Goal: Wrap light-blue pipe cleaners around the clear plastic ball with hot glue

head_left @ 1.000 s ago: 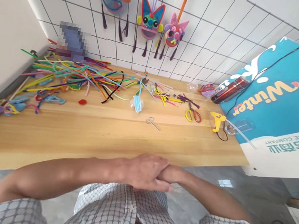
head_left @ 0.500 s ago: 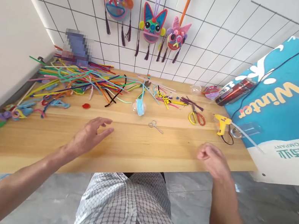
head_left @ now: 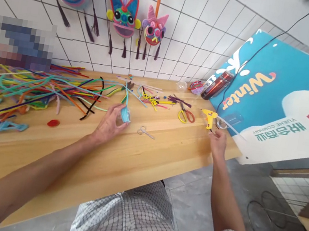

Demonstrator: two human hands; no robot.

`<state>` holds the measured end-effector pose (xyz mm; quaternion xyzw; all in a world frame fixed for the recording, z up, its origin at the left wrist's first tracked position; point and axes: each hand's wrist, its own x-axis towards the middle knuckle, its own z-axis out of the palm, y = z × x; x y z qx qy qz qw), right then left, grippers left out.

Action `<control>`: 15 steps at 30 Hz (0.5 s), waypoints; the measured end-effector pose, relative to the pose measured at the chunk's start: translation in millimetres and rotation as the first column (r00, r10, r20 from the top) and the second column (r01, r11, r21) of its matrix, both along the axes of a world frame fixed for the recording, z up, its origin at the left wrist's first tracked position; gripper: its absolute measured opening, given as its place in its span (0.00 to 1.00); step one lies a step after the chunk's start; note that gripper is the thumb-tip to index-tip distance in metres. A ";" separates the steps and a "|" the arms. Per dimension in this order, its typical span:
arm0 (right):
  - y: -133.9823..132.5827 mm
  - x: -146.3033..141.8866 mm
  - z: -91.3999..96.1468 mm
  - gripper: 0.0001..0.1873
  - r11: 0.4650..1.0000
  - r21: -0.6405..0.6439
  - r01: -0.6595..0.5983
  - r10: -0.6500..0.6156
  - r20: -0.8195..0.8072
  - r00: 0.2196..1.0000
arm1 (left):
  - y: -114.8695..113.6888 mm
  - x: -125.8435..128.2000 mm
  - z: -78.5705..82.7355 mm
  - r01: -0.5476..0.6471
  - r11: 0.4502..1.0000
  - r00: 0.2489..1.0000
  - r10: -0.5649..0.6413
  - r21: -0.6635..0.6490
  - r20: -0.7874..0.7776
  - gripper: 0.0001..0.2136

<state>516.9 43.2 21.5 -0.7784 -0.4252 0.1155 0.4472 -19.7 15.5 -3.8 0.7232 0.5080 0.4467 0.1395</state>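
A clear plastic ball with light blue pipe cleaners wound over it [head_left: 125, 115] is on the table at centre left. My left hand [head_left: 110, 123] curves around its left side, thumb in front and fingers behind, gripping it. To the right, the yellow hot glue gun [head_left: 209, 118] points left and away from me. The fingers of my right hand [head_left: 217, 143] are closed at the bottom of its handle, by the black cord; the exact grip is partly hidden. Small silver scissors [head_left: 146, 132] lie between my hands, nearer the ball.
Colourful pipe cleaners [head_left: 36, 87] heap on the left, with a red disc [head_left: 53, 123] in front. Yellow-and-red-handled scissors [head_left: 186, 115] and pliers [head_left: 128, 86] lie further back. A red flask [head_left: 218, 85] stands by the printed board [head_left: 286, 115]. Decorated masks [head_left: 123, 18] hang on the grid wall.
My left hand has moved forward and closed around the ball. My right hand has reached forward to the glue gun's handle. The view has turned to the right.
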 end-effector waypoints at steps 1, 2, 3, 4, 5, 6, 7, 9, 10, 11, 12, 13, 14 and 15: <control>9.3 1.9 1.4 0.28 1.000 -0.021 0.001 -0.001 0.032 0.999 | 1.2 1.1 0.4 0.002 1.000 1.000 -0.002 0.001 -0.006 0.32; 19.0 2.7 3.3 0.27 0.999 -0.041 -0.001 0.004 0.059 0.998 | 1.6 1.9 0.9 0.002 1.000 1.000 -0.002 0.007 -0.018 0.32; 29.1 2.4 5.6 0.26 0.998 -0.062 -0.004 0.009 0.084 0.996 | 1.6 2.6 1.5 0.003 1.000 0.999 -0.002 0.018 -0.035 0.32; 39.4 1.4 8.2 0.25 0.997 -0.083 -0.004 0.013 0.108 0.994 | 1.3 3.1 2.1 0.009 0.999 0.998 -0.007 0.030 -0.055 0.33; 49.8 -0.1 11.0 0.24 0.994 -0.106 -0.002 0.016 0.129 0.992 | 0.8 3.5 2.6 0.015 0.999 0.997 -0.012 0.038 -0.077 0.34; 60.0 -1.8 13.7 0.22 0.991 -0.131 0.002 0.018 0.147 0.989 | 0.4 3.9 3.1 0.016 0.999 0.996 -0.012 0.039 -0.094 0.36; 69.4 -3.5 16.4 0.20 0.988 -0.156 0.007 0.018 0.163 0.986 | 0.0 4.1 3.5 0.021 0.999 0.994 -0.017 0.037 -0.106 0.37; 84.6 -6.4 21.0 0.15 0.980 -0.198 0.021 0.017 0.188 0.982 | -0.4 4.3 4.1 0.020 1.000 0.993 -0.017 0.023 -0.117 0.40; 89.4 -7.5 22.9 0.14 0.978 -0.208 0.025 0.017 0.197 0.980 | -0.4 4.2 4.3 0.026 1.000 0.992 -0.024 0.017 -0.123 0.41; 92.1 -8.3 24.4 0.12 0.977 -0.210 0.026 0.018 0.207 0.978 | -0.3 4.0 4.4 0.029 0.999 0.992 -0.027 0.016 -0.123 0.41; 92.5 -9.1 25.6 0.11 0.979 -0.202 0.020 0.024 0.216 0.976 | -0.1 3.9 4.5 0.033 0.999 0.993 -0.030 0.023 -0.117 0.41; 90.8 -10.2 26.4 0.11 0.982 -0.187 0.007 0.036 0.225 0.974 | 0.1 3.7 4.6 0.038 0.999 0.993 -0.034 0.033 -0.109 0.41; 87.1 -12.1 27.0 0.11 0.986 -0.163 -0.026 0.064 0.232 0.971 | 0.4 3.7 4.6 0.046 0.998 0.994 -0.042 0.043 -0.098 0.41; 81.7 -15.6 27.3 0.10 0.987 -0.129 -0.097 0.126 0.240 0.963 | 0.7 3.9 4.5 0.062 0.997 0.995 -0.057 0.048 -0.087 0.40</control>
